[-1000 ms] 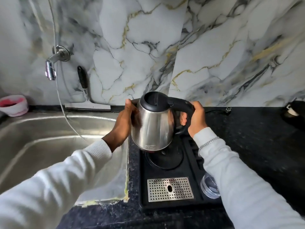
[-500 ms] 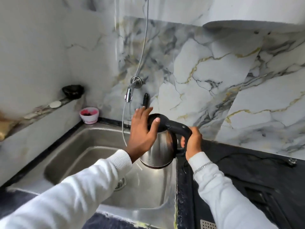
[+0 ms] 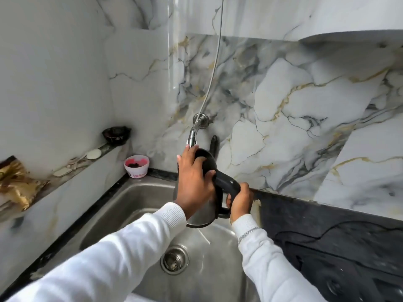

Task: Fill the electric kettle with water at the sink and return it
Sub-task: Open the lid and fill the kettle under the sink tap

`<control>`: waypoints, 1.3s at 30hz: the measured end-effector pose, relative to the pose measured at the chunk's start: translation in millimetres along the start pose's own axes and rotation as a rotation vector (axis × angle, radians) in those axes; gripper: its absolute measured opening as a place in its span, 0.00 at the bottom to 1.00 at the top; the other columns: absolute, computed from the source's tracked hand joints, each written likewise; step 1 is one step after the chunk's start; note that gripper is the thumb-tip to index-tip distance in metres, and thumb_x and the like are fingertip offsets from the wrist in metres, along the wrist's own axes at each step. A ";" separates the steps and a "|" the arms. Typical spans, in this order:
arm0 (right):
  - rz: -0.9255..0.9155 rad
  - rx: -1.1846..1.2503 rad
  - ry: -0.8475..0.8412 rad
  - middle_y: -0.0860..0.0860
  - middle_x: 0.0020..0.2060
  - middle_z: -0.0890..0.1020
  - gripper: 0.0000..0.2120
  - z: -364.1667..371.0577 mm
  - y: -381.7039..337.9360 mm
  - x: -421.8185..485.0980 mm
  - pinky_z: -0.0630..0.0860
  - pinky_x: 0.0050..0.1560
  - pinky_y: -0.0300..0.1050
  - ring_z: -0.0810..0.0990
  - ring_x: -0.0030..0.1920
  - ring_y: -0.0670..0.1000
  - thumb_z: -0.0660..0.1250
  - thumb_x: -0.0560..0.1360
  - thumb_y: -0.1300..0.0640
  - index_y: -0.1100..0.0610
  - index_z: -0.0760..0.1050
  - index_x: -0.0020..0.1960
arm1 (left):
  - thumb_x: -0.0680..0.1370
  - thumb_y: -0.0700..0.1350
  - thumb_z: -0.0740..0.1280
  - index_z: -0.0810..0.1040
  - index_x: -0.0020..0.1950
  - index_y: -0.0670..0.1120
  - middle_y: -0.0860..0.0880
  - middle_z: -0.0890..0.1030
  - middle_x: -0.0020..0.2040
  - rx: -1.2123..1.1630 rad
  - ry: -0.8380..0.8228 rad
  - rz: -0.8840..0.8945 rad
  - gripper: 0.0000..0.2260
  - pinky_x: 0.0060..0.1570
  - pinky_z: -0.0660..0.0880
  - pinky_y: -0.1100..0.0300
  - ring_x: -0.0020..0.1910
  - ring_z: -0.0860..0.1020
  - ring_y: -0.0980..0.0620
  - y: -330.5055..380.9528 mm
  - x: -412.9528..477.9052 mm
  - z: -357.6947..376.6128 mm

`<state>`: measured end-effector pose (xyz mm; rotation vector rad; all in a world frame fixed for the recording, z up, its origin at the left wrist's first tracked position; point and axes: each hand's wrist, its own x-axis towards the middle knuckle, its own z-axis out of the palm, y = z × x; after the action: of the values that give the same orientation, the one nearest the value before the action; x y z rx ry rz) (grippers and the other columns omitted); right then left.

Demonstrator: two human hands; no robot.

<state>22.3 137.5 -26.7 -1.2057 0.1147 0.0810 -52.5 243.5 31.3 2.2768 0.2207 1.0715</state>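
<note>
Kettle [image 3: 204,205] hangs in the air over the sink [image 3: 139,199], near its back edge and just under the wall tap [image 3: 193,137]. My right hand [image 3: 239,199] is closed around the black handle [image 3: 226,185] and carries the weight, so the steel body stays almost upright above the basin. My left hand [image 3: 194,182] lies on the black lid [image 3: 204,156], fingers spread over it and thumb near the handle root; I judge it is there to open the lid, because water cannot go in while it is closed. I cannot tell if the lid is already lifted a little. No water is visible from the tap. I hold the kettle close to the spout so the stream should fall into the opening and not on the dark counter [image 3: 327,214] at the sink's right edge. A pink cup [image 3: 137,165] stands at the sink's back left corner, well apart. Filling is not yet begun, I think.
</note>
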 end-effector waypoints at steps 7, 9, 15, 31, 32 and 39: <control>0.041 0.125 0.036 0.49 0.18 0.72 0.14 21.4 22.1 40.9 0.59 0.19 0.37 0.66 0.16 0.47 0.56 0.74 0.58 0.55 0.69 0.30 | 0.72 0.38 0.58 0.66 0.72 0.38 0.34 0.63 0.75 0.096 -0.235 0.641 0.27 0.74 0.57 0.40 0.76 0.59 0.37 -5.2 39.5 22.6; 0.074 0.152 0.044 0.48 0.18 0.75 0.15 23.1 30.8 55.5 0.63 0.21 0.39 0.70 0.18 0.46 0.57 0.75 0.57 0.54 0.72 0.30 | 0.69 0.37 0.56 0.61 0.76 0.44 0.40 0.57 0.79 -0.123 -0.316 0.544 0.33 0.75 0.57 0.47 0.78 0.56 0.45 -2.5 46.9 32.8; 0.182 0.181 -0.066 0.53 0.14 0.64 0.21 31.8 57.2 88.5 0.53 0.19 0.41 0.60 0.15 0.52 0.55 0.75 0.51 0.57 0.70 0.26 | 0.67 0.30 0.52 0.70 0.67 0.43 0.50 0.76 0.67 -0.809 -0.150 -0.134 0.29 0.67 0.72 0.50 0.67 0.75 0.52 -17.1 69.8 48.2; 0.250 0.135 -0.191 0.53 0.13 0.63 0.28 66.9 93.7 136.2 0.55 0.19 0.42 0.61 0.15 0.52 0.54 0.77 0.47 0.56 0.63 0.21 | 0.80 0.34 0.57 0.83 0.41 0.43 0.45 0.85 0.39 -0.502 -0.376 -0.442 0.16 0.48 0.76 0.63 0.39 0.83 0.55 -143.4 155.0 35.9; 0.249 0.136 -0.202 0.53 0.13 0.63 0.28 69.2 92.1 135.9 0.55 0.19 0.42 0.61 0.15 0.52 0.54 0.77 0.47 0.56 0.62 0.21 | 0.81 0.34 0.57 0.82 0.43 0.41 0.42 0.85 0.42 -0.512 -0.443 -0.432 0.15 0.51 0.76 0.63 0.41 0.84 0.55 -145.8 159.7 33.9; 0.252 0.138 -0.253 0.52 0.13 0.63 0.28 75.3 86.5 133.3 0.55 0.18 0.41 0.60 0.15 0.51 0.54 0.78 0.47 0.57 0.62 0.21 | 0.80 0.36 0.60 0.81 0.51 0.36 0.39 0.84 0.48 -0.541 -0.725 -0.340 0.10 0.49 0.75 0.69 0.45 0.84 0.56 -161.7 180.4 26.3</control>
<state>147.2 238.7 -97.9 -1.0292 0.0492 0.4379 102.5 431.4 39.5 1.8865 0.0078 0.0718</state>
